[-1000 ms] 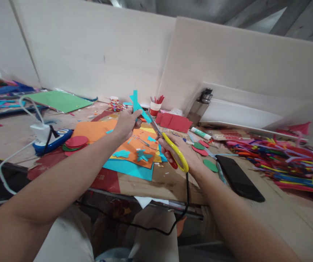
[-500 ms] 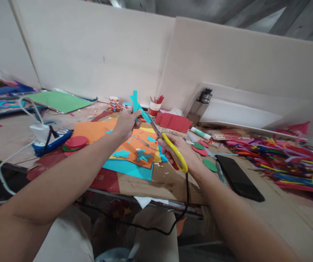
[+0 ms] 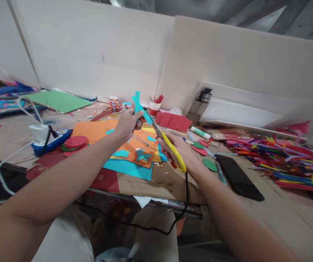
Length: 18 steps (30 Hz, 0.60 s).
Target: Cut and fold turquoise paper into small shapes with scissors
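The blue paper piece (image 3: 137, 104) is in the air above the far part of the orange sheet (image 3: 89, 131); the left hand (image 3: 129, 124) pinches it between thumb and fingers; the right hand (image 3: 178, 145), at the right side above the orange sheet, is closed around the handles of the scissors (image 3: 170, 145), whose blades reach up to the lower end of the piece; how far the blades are apart, I cannot tell.

Compared with one second before, very little is different; the piece stands slightly more to the right, and both hands keep their hold; in my judgement this is a small adjustment within the same cut, and the piece is not yet separated.

On the orange sheet lie star-like blue cutouts (image 3: 143, 155); under its near edge a blue sheet (image 3: 130, 169) comes out; to its left are red paper circles (image 3: 76, 142); behind it, to the right, are red cards (image 3: 174, 121); further right of it, a black phone (image 3: 239, 177) rests on the counter (image 3: 287, 214).
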Motion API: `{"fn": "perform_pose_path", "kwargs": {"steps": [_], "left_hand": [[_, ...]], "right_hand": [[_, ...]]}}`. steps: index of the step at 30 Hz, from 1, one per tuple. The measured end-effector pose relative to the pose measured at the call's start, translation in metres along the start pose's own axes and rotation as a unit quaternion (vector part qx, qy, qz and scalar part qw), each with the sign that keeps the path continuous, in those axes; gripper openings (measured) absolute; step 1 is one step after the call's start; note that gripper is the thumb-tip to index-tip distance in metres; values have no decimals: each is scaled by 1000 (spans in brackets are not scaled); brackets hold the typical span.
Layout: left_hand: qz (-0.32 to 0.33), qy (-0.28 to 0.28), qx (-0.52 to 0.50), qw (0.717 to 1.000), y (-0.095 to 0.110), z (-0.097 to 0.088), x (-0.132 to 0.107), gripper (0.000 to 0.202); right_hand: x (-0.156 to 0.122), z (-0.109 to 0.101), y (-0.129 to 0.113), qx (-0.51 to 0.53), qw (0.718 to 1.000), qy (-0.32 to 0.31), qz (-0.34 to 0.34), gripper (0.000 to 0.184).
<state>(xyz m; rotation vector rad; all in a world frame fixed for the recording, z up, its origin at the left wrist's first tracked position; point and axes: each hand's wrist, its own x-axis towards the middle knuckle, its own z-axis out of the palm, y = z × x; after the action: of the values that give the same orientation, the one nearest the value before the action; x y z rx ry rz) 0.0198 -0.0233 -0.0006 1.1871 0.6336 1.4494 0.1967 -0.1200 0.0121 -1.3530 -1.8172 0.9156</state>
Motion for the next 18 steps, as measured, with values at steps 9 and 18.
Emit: {"fn": "perform_pose_path", "kwargs": {"steps": [9,18], "left_hand": [[5,-5,-2,1000,0,-1,0,17],[-5,2,-3,1000,4,3,-2,19]], "right_hand": [[-2,0,-1,3,1000,-2,9,37],[-1,0,1,18,1000,-6,12,38]]}}
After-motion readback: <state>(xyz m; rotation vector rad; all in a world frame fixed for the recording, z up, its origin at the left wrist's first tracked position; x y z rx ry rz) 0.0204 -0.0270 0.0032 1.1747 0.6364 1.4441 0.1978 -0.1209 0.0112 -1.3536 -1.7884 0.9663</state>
